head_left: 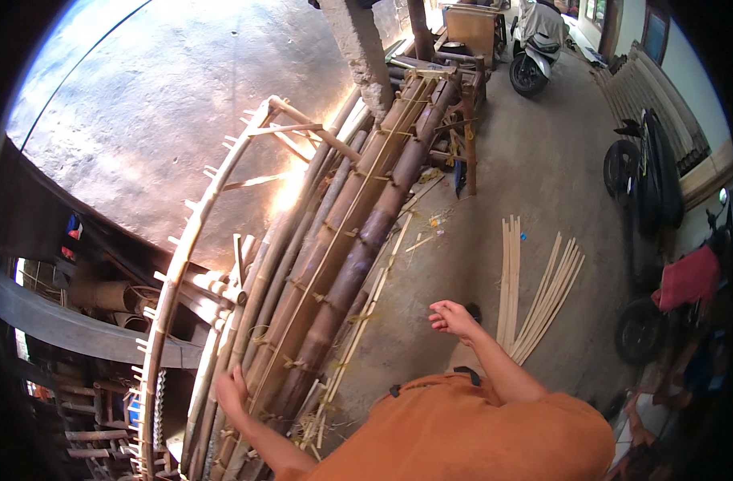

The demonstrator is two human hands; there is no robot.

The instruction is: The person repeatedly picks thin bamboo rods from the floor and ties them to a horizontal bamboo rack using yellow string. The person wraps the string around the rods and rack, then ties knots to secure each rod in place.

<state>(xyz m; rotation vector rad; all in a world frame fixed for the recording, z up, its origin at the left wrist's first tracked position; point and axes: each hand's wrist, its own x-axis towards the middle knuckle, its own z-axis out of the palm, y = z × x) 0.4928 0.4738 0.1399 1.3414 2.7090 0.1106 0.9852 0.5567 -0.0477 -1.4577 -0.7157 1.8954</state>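
My left hand [232,390] is at the lower left, over a long bundle of bamboo poles [258,280]. Its fingers look closed, and what they hold, if anything, is hidden. Above the concrete floor, right of the bundle, my right hand [454,319] is raised with its fingers curled in. Nothing I can name shows between them. Beside the left hand runs a thick brown bamboo pole [326,248], tied at intervals with thin yellowish strips. A dark, purplish bamboo pole [366,256] lies along its right side.
A curved bamboo pole with short pegs [191,232] stands left of the bundle. Pale bamboo slats [543,297] lie fanned on the floor at right. A concrete post [358,60] and a motor scooter [535,52] stand farther back; another motorbike [643,321] is at right.
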